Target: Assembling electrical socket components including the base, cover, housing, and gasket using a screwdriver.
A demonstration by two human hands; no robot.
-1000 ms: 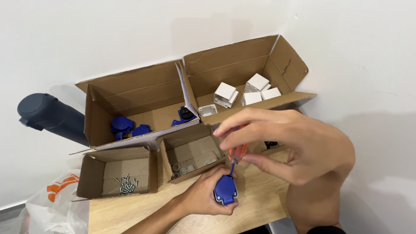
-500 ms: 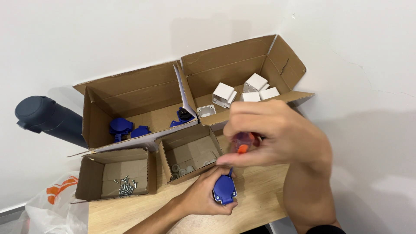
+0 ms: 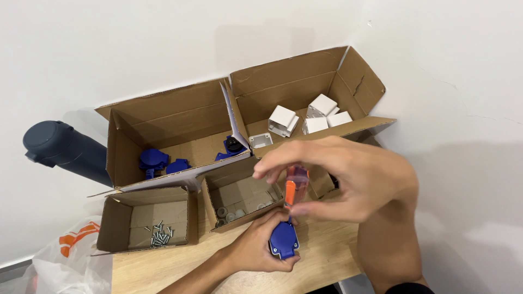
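A left hand (image 3: pixel 256 247) clasps a blue socket part (image 3: pixel 284 241) against the wooden table (image 3: pixel 163 269), fingers wrapped around its side. Directly above it, right hand (image 3: pixel 348 177) fingertips pinch an orange-handled screwdriver (image 3: pixel 292 188) upright, its tip meeting the part. Just beyond the fingers sits a small cardboard box (image 3: pixel 239 193) of pale rings.

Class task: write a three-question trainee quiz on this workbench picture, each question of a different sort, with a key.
1. True or false: the left hand holds a white part.
2. Which box holds the loose screws? A) small left box B) large right box C) small middle box
3. Fill in: the right hand grips an orange-handled ____.

Key
1. False: it holds a blue plug part.
2. A
3. screwdriver, its tip on the blue plug part.
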